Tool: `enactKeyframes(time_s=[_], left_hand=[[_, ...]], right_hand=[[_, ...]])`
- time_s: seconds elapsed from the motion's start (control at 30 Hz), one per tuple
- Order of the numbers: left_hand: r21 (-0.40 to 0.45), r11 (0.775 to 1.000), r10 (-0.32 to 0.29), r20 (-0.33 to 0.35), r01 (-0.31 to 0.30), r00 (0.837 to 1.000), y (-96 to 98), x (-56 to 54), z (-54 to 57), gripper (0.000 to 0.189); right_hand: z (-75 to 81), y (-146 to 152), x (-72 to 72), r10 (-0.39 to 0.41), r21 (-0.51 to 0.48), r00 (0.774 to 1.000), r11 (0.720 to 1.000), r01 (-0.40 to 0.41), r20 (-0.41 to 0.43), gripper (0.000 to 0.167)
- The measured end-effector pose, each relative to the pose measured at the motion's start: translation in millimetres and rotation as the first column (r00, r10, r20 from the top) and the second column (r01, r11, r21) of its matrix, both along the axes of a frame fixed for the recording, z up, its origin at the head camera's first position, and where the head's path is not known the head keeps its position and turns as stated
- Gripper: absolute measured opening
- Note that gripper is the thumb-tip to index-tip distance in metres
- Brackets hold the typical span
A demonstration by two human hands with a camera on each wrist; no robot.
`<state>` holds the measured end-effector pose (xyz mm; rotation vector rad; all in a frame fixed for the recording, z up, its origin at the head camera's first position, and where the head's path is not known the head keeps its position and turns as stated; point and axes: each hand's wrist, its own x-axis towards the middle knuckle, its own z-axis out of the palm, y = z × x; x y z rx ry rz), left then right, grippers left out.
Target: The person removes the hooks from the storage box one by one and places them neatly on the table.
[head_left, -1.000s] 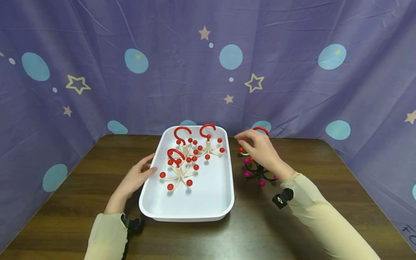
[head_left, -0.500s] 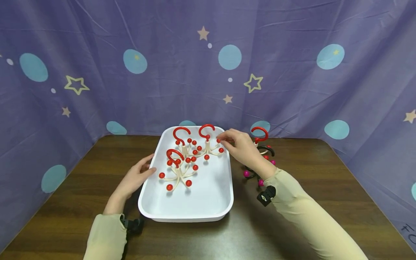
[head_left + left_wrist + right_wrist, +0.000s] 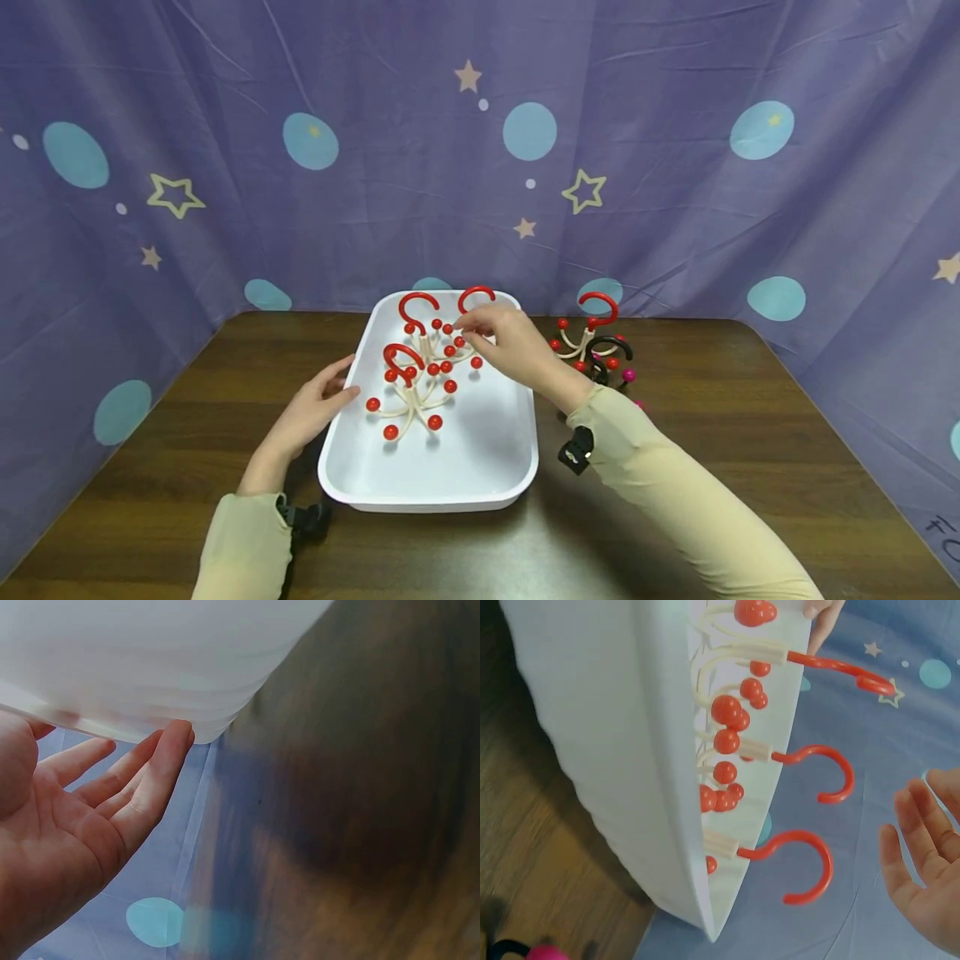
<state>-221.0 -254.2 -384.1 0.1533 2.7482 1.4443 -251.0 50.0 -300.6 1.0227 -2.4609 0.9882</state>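
My left hand [image 3: 315, 408] rests at the left rim of a white tray [image 3: 480, 454]. In the left wrist view its fingers [image 3: 150, 784] are nearly straight against the tray's outside, with the thumb partly hidden behind the rim. Three cream multi-arm hook hangers with red ball tips stand in the tray: a front hanger [image 3: 412, 400], a back-left one [image 3: 424, 343] and a back-right one with a red hook [image 3: 476, 293]. My right hand [image 3: 506, 342] is over the tray, overlapping the back-right hanger. Its loosely bent fingers [image 3: 919, 817] hold nothing, apart from the red hooks.
Right of the tray, another cream hanger [image 3: 587, 337] stands on the brown table [image 3: 750, 450]. Close in front is a black hanger [image 3: 613, 342] with magenta balls, partly hidden by the right arm. A purple patterned curtain [image 3: 420, 167] hangs behind the table.
My right hand has moved left from above the hangers on the table to over the tray, uncovering the cream hanger there. The left hand and the tray have stayed in place.
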Motion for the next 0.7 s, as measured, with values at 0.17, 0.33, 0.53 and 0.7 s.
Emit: enactKeyframes(time_s=[0.17, 0.33, 0.53, 0.7], left_hand=[[0.005, 1.0, 0.001, 0.003, -0.001, 1.0, -0.4, -0.2, -0.5, 0.058], [0.01, 1.0, -0.011, -0.001, 0.011, 1.0, -0.8, 0.1, 0.6, 0.059], [0.018, 1.0, -0.016, -0.004, 0.016, 1.0, -0.9, 0.7, 0.7, 0.06], [0.001, 1.0, -0.007, -0.005, 0.007, 1.0, -1.1, 0.1, -0.1, 0.059]], right_hand=[[-0.3, -11.3, -1.0, 0.03, 0.005, 1.0, 1.0, -0.03, -0.007, 0.016], [1.2, -21.1, 0.2, 0.007, 0.04, 1.0, 0.999, -0.006, -0.028, 0.016], [3.5, -33.1, 1.4, 0.008, 0.079, 1.0, 0.997, -0.01, 0.029, 0.018], [1.1, -41.1, 0.4, 0.017, 0.087, 0.996, 0.996, -0.025, 0.092, 0.019]])
